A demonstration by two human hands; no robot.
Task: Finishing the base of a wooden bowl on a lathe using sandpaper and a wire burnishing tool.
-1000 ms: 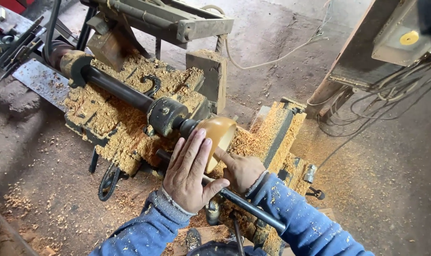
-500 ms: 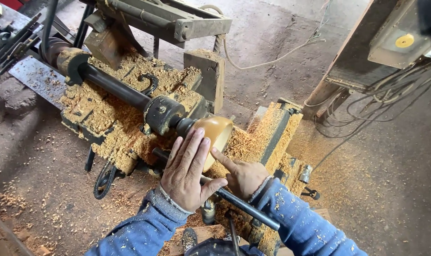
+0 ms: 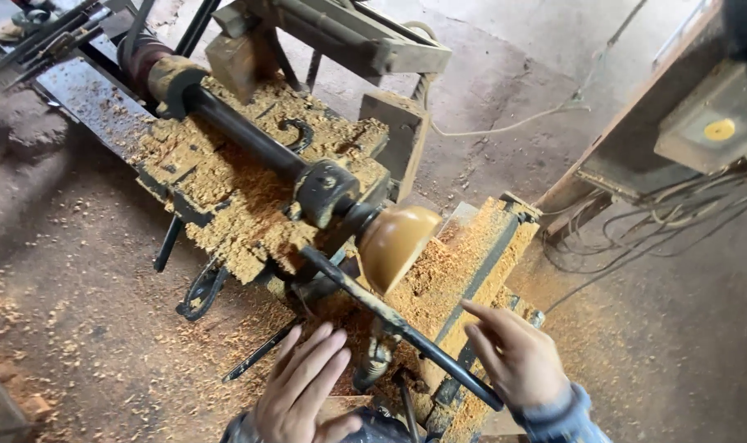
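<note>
Hovering open (holding nothing), left hand (image 3: 304,390) and right hand (image 3: 517,357) flank tool bar (image 3: 398,324).

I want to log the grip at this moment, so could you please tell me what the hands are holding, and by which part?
Nothing is held. The left hand and right hand are both open, fingers spread, apart from the rounded wooden piece on the lathe and the dark metal bar between them.

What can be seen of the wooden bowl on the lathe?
The bowl is a smooth, rounded, honey-coloured piece of wood, mounted on the end of the dark lathe shaft with its domed outside facing the camera. A dark tool rest bar crosses just below it. Sawdust lies heaped beneath and behind. Neither the left hand nor the right hand touches it; both are open, below it.
</note>
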